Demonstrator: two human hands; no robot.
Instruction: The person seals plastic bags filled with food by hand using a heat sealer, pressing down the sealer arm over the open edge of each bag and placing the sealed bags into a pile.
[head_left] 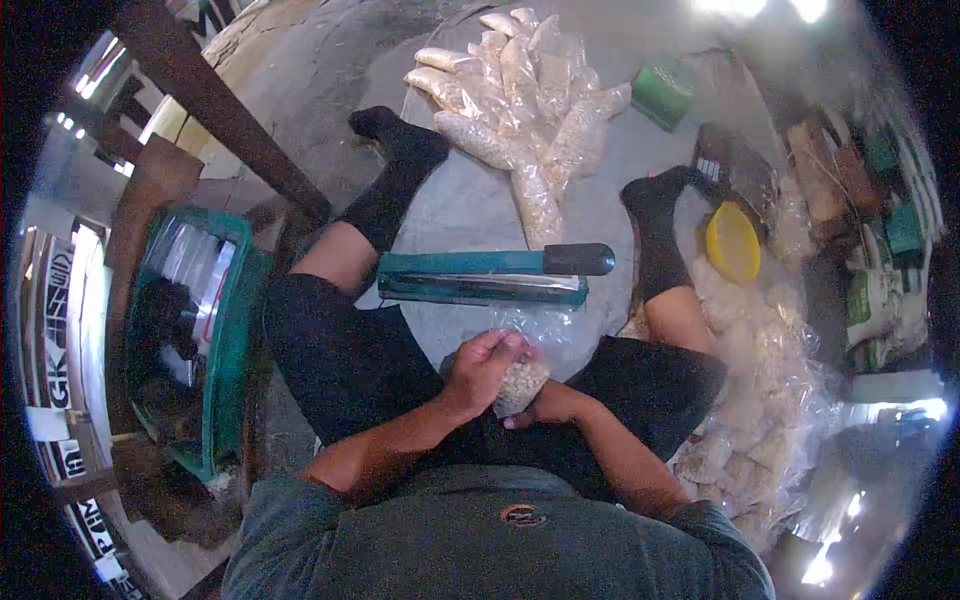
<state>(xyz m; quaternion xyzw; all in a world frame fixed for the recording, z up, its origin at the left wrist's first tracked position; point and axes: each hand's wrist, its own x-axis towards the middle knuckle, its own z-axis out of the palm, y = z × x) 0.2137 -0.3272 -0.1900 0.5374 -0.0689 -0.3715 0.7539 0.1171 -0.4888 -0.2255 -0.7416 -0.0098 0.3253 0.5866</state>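
A small clear plastic bag (521, 386) of pale, grain-like pieces is held close to my lap. My left hand (476, 374) pinches it near the top, and loose clear film spreads out beyond the fingers. Around the lower right side of the same bag curls my right hand (550, 404), its fingers partly hidden. Just past my hands lies a teal hand-held heat sealer (470, 263) with a dark end on its arm, set crosswise between my legs. The bag is apart from the sealer.
Several filled clear bags (520, 90) lie heaped beyond the sealer, near a green container (663, 93). To the right are a yellow bowl (733, 243) and a large plastic sack of more bags (750, 440). A teal crate (225, 350) stands left, beside a wooden beam (225, 110).
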